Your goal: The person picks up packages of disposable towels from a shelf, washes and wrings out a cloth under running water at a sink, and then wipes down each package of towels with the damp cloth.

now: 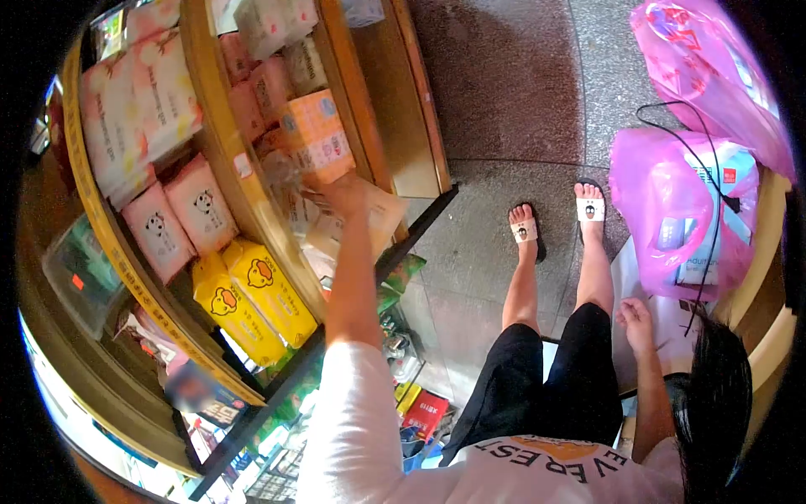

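My left hand (334, 195) reaches into the shelf at the left, its fingers around a pale beige tissue pack (378, 220) that juts toward the shelf's edge. Motion blurs the fingers and the pack a little. Just beyond the hand is an orange checked tissue pack (319, 134), with pink packs (267, 88) behind it. My right hand (635, 323) hangs low beside my right knee, empty, its fingers loosely curled and slightly apart. Nearest to it is a pink plastic bag (646, 197) with light-blue packages inside.
Yellow duck-print packs (256, 294), panda-print packs (201, 206) and large white bundles (143, 109) fill the neighbouring shelf row. A wooden board (239, 160) divides the rows. Another pink bag (714, 63) and a black cord (714, 160) lie at right. My sandalled feet stand on the grey floor (504, 84).
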`<state>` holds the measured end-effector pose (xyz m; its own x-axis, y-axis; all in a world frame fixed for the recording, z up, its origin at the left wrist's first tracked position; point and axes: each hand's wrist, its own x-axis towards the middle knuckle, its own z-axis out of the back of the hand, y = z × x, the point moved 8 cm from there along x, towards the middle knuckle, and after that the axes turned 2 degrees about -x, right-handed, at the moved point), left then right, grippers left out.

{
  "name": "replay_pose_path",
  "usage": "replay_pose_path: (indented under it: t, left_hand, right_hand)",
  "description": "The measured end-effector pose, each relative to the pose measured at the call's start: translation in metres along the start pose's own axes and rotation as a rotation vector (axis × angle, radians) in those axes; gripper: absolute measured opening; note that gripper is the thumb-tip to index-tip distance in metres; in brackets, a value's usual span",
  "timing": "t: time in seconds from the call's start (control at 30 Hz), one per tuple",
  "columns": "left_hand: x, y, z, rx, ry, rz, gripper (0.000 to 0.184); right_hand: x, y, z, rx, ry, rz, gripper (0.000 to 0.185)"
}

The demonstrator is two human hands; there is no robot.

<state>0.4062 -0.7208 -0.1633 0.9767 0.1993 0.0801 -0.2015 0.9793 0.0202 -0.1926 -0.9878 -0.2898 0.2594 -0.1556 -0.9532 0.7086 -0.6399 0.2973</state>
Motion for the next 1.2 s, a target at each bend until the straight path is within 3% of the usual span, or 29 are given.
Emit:
replay_pose_path:
  t: [0.03, 0.13, 0.27, 0.33, 0.37, 0.47, 0.53, 0.6, 0.7, 0.73, 0.8, 0.93, 1.03, 1.13, 1.17, 1.2]
  left_hand:
    - [-0.025, 0.009, -0.001, -0.003, -0.006, 0.007, 0.096]
    - [-0.088, 0.031, -0.026, 0.078, 0.157, -0.260, 0.097]
    - [-0.134, 0.067, -0.021, 0.008, 0.282, -0.201, 0.097]
    - [-0.146, 0.070, -0.012, 0.076, 0.296, -0.331, 0.092]
    - [-0.150, 0.065, -0.005, 0.123, 0.270, -0.463, 0.085]
    - [-0.153, 0.075, 0.002, 0.065, 0.299, -0.566, 0.077]
    - [-0.144, 0.075, 0.013, 0.057, 0.282, -0.551, 0.073]
    - [-0.135, 0.075, 0.018, 0.054, 0.267, -0.539, 0.069]
    - [-0.118, 0.063, -0.007, 0.375, 0.315, -0.620, 0.057]
    - [-0.109, 0.069, -0.021, 0.372, 0.317, -0.617, 0.057]
    - [-0.098, 0.069, -0.043, 0.547, 0.173, -0.803, 0.046]
    - [-0.087, 0.066, -0.029, 0.527, 0.229, -0.747, 0.040]
    - [-0.098, 0.050, 0.012, 0.454, 0.162, -0.813, 0.039]
    - [-0.148, 0.008, 0.069, 0.236, 0.181, -1.033, 0.042]
    - [-0.166, -0.004, 0.085, 0.171, 0.194, -1.120, 0.040]
    - [-0.182, -0.010, 0.097, 0.062, 0.239, -1.169, 0.039]
  right_hand:
    - [0.001, 0.002, -0.004, -0.050, 0.013, 0.023, 0.012]
    - [0.004, 0.012, -0.014, -0.112, 0.031, 0.033, 0.013]
    - [0.039, 0.006, -0.018, -0.133, 0.093, 0.113, 0.014]
    - [0.067, 0.016, -0.027, -0.118, 0.133, 0.119, 0.013]
    - [0.077, 0.031, -0.035, -0.144, 0.136, 0.127, 0.013]
    - [0.101, 0.076, -0.076, -0.187, 0.171, 0.164, 0.012]
    - [0.126, 0.094, -0.105, -0.324, 0.143, 0.354, 0.012]
    - [0.119, 0.122, -0.153, -0.210, 0.255, 0.319, 0.011]
    - [0.113, 0.145, -0.210, -0.332, 0.310, 0.427, 0.010]
    - [0.110, 0.145, -0.227, -0.258, 0.392, 0.350, 0.010]
    - [0.101, 0.150, -0.248, -0.274, 0.416, 0.380, 0.009]
    - [0.091, 0.149, -0.256, -0.310, 0.409, 0.411, 0.010]
    - [0.099, 0.134, -0.252, -0.245, 0.416, 0.290, 0.014]
    - [0.077, 0.146, -0.265, -0.271, 0.439, 0.256, 0.014]
    - [0.071, 0.148, -0.269, -0.264, 0.455, 0.199, 0.031]
    - [0.064, 0.159, -0.268, -0.264, 0.454, 0.199, 0.031]
